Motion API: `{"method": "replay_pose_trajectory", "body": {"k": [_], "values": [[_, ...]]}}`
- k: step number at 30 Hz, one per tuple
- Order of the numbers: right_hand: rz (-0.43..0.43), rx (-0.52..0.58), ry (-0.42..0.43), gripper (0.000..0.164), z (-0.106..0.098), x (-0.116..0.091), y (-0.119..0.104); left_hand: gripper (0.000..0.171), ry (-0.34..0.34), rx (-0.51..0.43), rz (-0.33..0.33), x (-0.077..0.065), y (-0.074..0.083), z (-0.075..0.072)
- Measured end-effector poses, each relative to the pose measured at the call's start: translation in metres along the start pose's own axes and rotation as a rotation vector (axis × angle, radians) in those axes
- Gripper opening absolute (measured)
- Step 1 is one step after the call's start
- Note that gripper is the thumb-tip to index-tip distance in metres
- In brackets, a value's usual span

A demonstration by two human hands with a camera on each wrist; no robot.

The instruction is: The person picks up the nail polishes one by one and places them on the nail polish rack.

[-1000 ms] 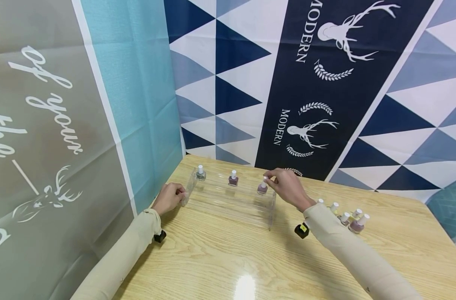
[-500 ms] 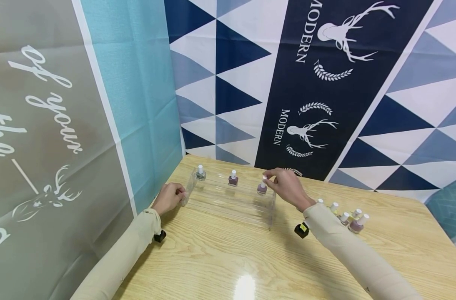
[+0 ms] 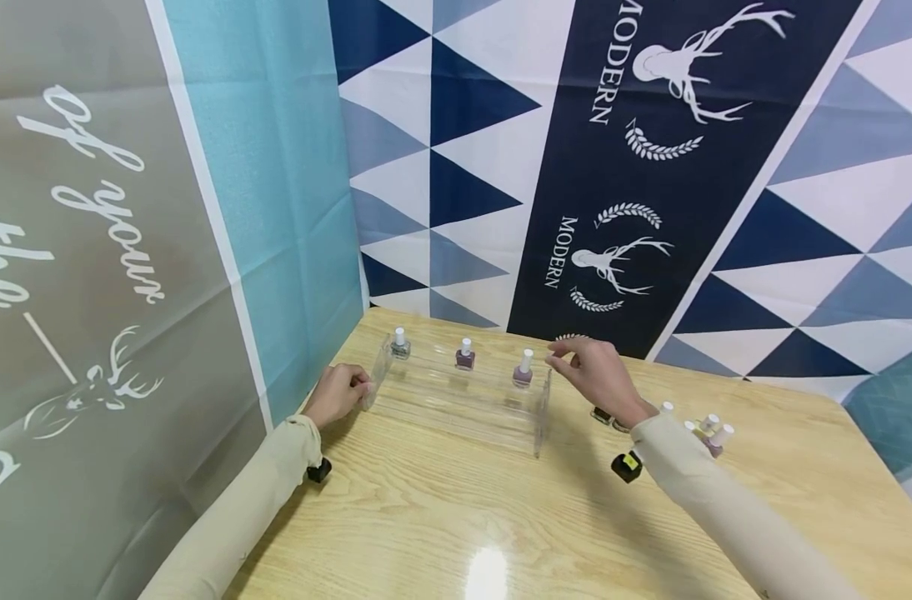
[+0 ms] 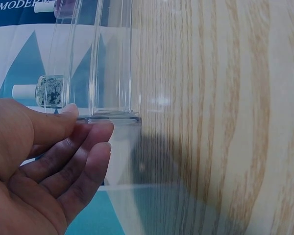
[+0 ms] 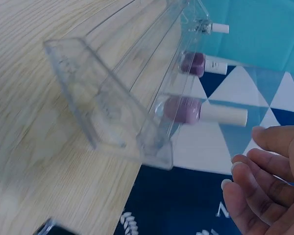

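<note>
A clear tiered display rack (image 3: 456,410) stands on the table. Three nail polish bottles sit along its upper back tier: a glittery grey one (image 3: 400,344) at the left end, a dark plum one (image 3: 465,356) in the middle, a lilac one (image 3: 523,370) at the right. My left hand (image 3: 339,393) pinches the rack's left end panel between thumb and fingers, as the left wrist view shows. To the right of the lilac bottle hovers my right hand (image 3: 594,375), its fingers loosely bent around nothing. In the right wrist view a gap separates its fingertips (image 5: 257,132) from the white cap.
More nail polish bottles (image 3: 714,440) with white caps stand to the right, partly behind the right forearm. A dark bottle (image 3: 601,415) shows just below the right hand. Patterned curtains (image 3: 456,167) border the wooden table (image 3: 396,508) behind and at the left.
My right hand has let go of the lilac bottle's cap and moved right, leaving the bottle standing on the rack. The left hand keeps its hold on the panel.
</note>
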State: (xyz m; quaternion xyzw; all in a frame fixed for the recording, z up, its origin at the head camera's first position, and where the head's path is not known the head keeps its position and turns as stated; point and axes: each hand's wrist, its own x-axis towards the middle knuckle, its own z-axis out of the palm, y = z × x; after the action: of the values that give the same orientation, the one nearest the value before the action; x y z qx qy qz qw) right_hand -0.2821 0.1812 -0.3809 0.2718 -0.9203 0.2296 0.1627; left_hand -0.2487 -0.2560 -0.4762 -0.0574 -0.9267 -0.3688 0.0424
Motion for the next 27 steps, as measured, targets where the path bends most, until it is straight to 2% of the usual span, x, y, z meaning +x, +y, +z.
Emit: {"method": "replay_pose_trajectory", "body": {"k": [19, 27], "values": [[0.150, -0.083, 0.000, 0.028, -0.048, -0.065, 0.050, 0.013, -0.003, 0.015, -0.012, -0.002, 0.001, 0.001], [0.201, -0.127, 0.018, 0.027, -0.062, -0.091, 0.072, 0.013, -0.014, -0.006, -0.006, 0.000, 0.001, 0.000]]}}
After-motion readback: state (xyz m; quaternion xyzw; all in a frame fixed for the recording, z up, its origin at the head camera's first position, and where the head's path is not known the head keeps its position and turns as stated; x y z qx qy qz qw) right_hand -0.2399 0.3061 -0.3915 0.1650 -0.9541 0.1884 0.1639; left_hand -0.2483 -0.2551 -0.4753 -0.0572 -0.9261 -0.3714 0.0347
